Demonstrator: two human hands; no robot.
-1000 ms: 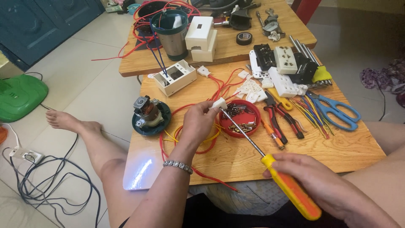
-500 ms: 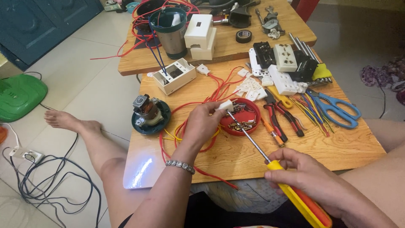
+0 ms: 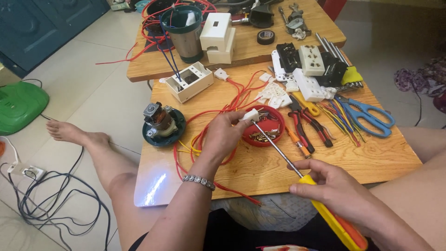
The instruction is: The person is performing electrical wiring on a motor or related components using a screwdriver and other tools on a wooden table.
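**Screwdriver tip at the little white connector**

My left hand [image 3: 223,137] pinches a small white connector [image 3: 251,115] between thumb and fingertips, holding it just above the wooden board [image 3: 278,167], at about nine o'clock from the red dish [image 3: 263,131]. My right hand [image 3: 334,190] is closed around the yellow handle of a screwdriver [image 3: 297,169]; its metal shaft runs up toward eleven o'clock and the tip meets the underside of the connector.

The red dish holds small brass screws and sits just beside the connector. Red wires [image 3: 223,109] loop across the board under my left hand. At three o'clock from the dish lie pliers [image 3: 309,125] with red and black grips, and farther out the blue scissors [image 3: 367,116]. At nine o'clock from my left hand a small motor [image 3: 160,122] stands in a dark green base. At twelve o'clock, well apart, sits an open white box [image 3: 189,81].
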